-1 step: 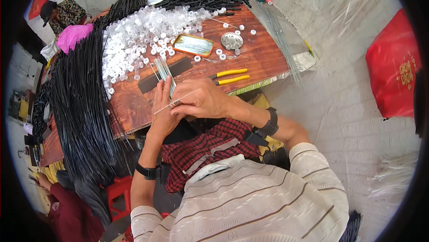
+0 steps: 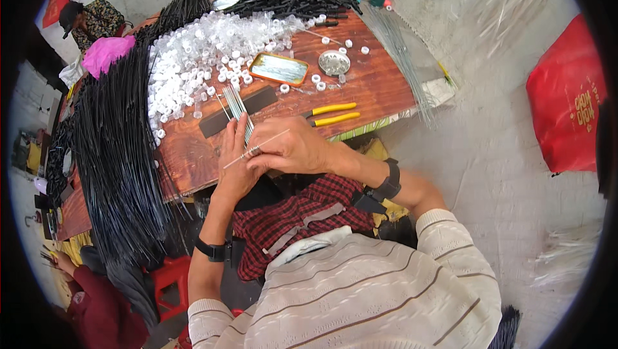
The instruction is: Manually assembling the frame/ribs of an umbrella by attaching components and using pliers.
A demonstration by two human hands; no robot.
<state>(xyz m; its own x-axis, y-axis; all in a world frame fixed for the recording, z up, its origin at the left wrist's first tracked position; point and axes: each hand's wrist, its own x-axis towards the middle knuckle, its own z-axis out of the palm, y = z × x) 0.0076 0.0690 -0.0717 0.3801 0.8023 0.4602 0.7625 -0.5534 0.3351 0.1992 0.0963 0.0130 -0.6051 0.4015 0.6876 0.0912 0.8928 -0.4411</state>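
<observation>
Near the table's front edge, my left hand (image 2: 233, 172) is closed around a bundle of thin silvery rods (image 2: 236, 105). The rods' far ends fan out over a dark flat bar (image 2: 261, 99) on the table. My right hand (image 2: 299, 145) presses against the left one, its fingers pinched at a single thin pale rod (image 2: 273, 138) that crosses the bundle at a slant. Small rings or coils (image 2: 253, 150) sit on this rod between the two hands; they are too small to make out well. Yellow-handled pliers (image 2: 336, 114) lie just beyond the right hand.
A heap of clear and white plastic rings (image 2: 193, 59) covers the table's middle. Behind it lie black tubular pieces (image 2: 290, 1); long black strands (image 2: 116, 156) hang off the left edge. An orange-rimmed tin (image 2: 280, 69) and a round dish (image 2: 334, 63) stand right of the heap.
</observation>
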